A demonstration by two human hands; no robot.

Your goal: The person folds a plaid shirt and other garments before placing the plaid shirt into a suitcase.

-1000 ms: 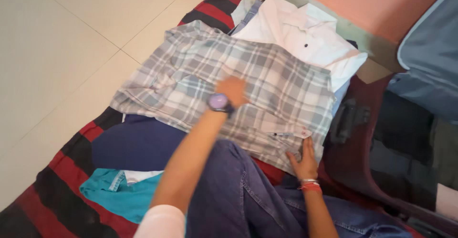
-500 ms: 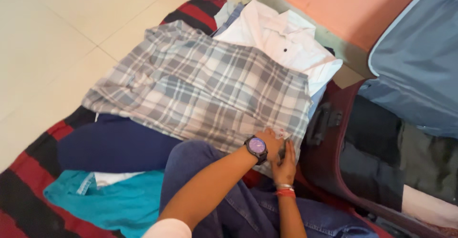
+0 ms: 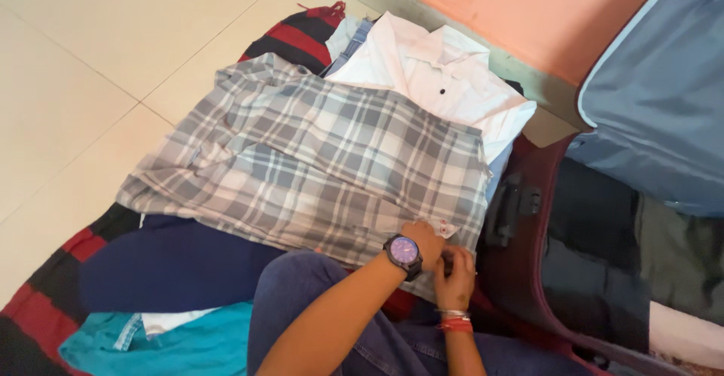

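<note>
So the plaid shirt (image 3: pixel 317 165) is spread flat over a pile of other clothes on a red and black striped blanket (image 3: pixel 45 300) on the floor, taking up the middle of the view. Both hands meet at its near right corner, around 5 o'clock from the shirt's middle: the left hand (image 3: pixel 424 242), the one with the wristwatch (image 3: pixel 403 252), is curled and pinching the plaid hem, and the right hand (image 3: pixel 455 270), with red bangles at the wrist, is closed on the same bit of cloth right beside it, fingers touching. A white shirt (image 3: pixel 445 82) peeks out from under at 1 o'clock, a navy garment (image 3: pixel 173 263) sits at 8 o'clock with a teal one (image 3: pixel 188 346) below it, and an open maroon suitcase (image 3: pixel 543 225) lies off at 3 o'clock. If you ask me, the trick with this corner is keeping the hem taut between both hands and the edge lined up straight, so nothing underneath gets dragged along and the fabric doesn't bunch up near the knee (image 3: pixel 302 293)
</note>
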